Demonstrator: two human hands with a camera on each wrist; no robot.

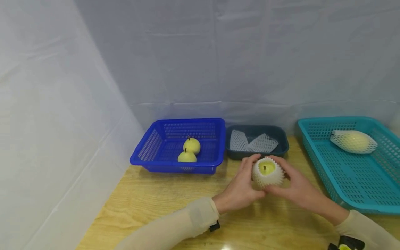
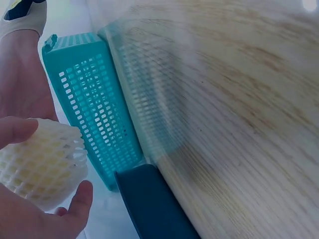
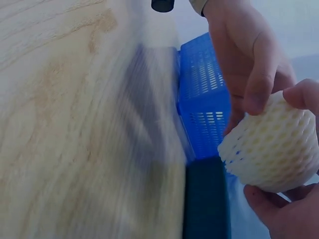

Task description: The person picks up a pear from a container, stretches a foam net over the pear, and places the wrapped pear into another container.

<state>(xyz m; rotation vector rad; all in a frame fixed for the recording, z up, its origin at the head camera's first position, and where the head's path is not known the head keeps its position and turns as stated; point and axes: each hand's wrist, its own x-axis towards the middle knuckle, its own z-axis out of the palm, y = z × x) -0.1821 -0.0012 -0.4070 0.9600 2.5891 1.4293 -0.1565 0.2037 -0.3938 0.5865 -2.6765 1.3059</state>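
Between my two hands is a yellow-green pear (image 1: 266,168) wrapped in a white foam net (image 1: 268,180), held up over the table. Its dark stem and top show through the net's open end in the head view. My left hand (image 1: 239,189) grips it from the left, with thumb and fingers curved round the foam. From the right, my right hand (image 1: 298,187) holds it in the same way, fingers on the far side and thumb on the near side. Both wrist views show the netted pear (image 2: 42,164) between the fingertips of both hands.
A blue basket (image 1: 178,166) at the left holds two bare pears (image 1: 191,146). Behind my hands, a dark teal tray (image 1: 281,152) contains foam nets (image 1: 263,143). At the right stands a turquoise basket (image 1: 353,187) with one netted pear (image 1: 354,141). White sheeting (image 1: 187,69) hangs behind.
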